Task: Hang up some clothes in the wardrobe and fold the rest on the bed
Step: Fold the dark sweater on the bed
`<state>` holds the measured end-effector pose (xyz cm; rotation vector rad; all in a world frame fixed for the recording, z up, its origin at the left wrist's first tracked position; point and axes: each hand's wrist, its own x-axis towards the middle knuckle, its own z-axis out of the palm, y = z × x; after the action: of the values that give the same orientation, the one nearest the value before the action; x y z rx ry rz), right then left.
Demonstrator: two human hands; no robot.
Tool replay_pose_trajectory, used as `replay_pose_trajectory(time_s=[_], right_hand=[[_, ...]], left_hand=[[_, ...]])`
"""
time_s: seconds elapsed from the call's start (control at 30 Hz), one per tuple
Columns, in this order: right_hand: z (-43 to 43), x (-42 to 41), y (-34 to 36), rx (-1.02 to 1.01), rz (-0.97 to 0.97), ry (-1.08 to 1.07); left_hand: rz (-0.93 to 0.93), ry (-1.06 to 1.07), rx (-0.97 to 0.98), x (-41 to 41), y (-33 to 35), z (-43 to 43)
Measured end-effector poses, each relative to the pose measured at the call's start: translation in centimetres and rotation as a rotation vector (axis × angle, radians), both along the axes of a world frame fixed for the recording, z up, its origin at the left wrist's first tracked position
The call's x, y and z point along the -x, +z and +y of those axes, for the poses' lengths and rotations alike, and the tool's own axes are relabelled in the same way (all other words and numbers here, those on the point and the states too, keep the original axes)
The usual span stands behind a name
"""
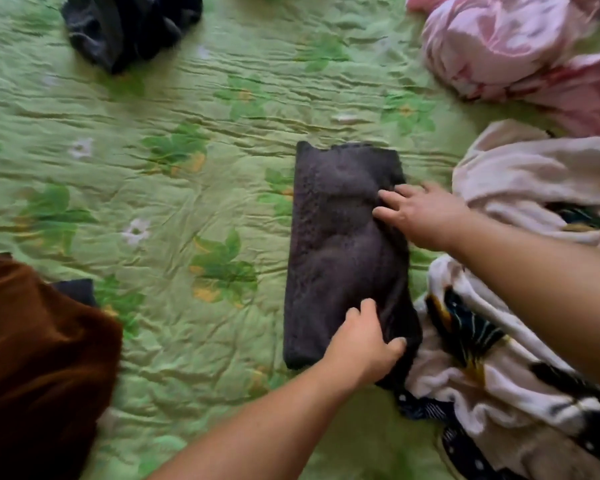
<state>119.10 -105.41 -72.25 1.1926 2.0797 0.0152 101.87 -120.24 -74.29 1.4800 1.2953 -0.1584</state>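
A green quilted bed cover (222,81) with a leaf print fills nearly the whole view. On its right side lies a heap of white fleece with dark and yellow flowers (499,368), and above it a pale pink cloth (534,171), loosely bunched. A rust-brown velvet garment (39,358) takes up the lower left corner. At the top right sits a shiny pink bundle (492,39).

The folded dark garment (340,244), a long narrow rectangle (the weave is too blurred to name), lies flat on the cover at centre right, its right edge just beside the fleece heap. A crumpled dark heap of clothes (125,26) lies at the top left, well apart from it.

The right hand (420,216) rests on the folded garment's upper right edge, fingers spread and nearly straight. The left hand (364,344) grips the lower right edge, thumb and fingers curled round the fabric.
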Motion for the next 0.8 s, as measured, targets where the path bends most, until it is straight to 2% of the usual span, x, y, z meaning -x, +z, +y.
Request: replay_pose_trajectory(time_s=[0.07, 0.13, 0.2, 0.27, 0.3, 0.33, 0.43, 0.5, 0.57, 0.63, 0.73, 0.8], right_hand=[[-0.9, -0.4, -2.1, 0.141, 0.099, -0.209], [-0.5, -0.5, -3.5, 0.15, 0.351, -0.448], [0.4, -0.3, -4.0, 0.023, 0.671, -0.746], [1.3, -0.1, -4.8, -0.115, 0.893, -1.076], [1.7, 0.1, -5.1, -0.116, 0.966, -1.236], [2.1, 0.2, -5.6, -0.099, 1.037, -1.371], [3.1, 0.6, -6.5, -0.071, 1.183, -1.618], [3.5, 0.6, -6.8, 0.027, 1.283, -1.743], [3.3, 0.5, -6.9, 0.166, 1.363, -1.813], [2.8, 0.4, -6.8, 0.205, 1.439, -1.847], [0.8, -0.1, -7.2, 0.066, 1.559, -1.876], [-1.3, 0.0, -7.7, 0.005, 1.579, -1.894]], left_hand=[[0.03, -0.04, -0.012, -0.5, -1.2, -0.9], [-0.004, -0.056, -0.098, 0.1, -1.3, -1.8], [-0.032, -0.002, -0.385, 1.8, -0.9, -2.0], [0.055, 0.103, -0.622, 4.0, -1.4, -1.8], [0.108, 0.208, -0.607, 5.2, -2.0, -1.7], [0.127, 0.336, -0.497, 6.3, -2.6, -1.7], [-0.075, 0.735, 0.001, 8.0, -4.1, -2.5], [-0.183, 0.823, 0.186, 8.2, -4.5, -2.8], [-0.253, 0.866, 0.246, 8.6, -4.6, -2.5], [-0.302, 0.883, 0.274, 9.7, -4.0, -1.7], [-0.338, 0.92, 0.333, 14.2, -1.9, 0.5], [-0.342, 0.93, 0.291, 18.2, -0.2, 2.7]])
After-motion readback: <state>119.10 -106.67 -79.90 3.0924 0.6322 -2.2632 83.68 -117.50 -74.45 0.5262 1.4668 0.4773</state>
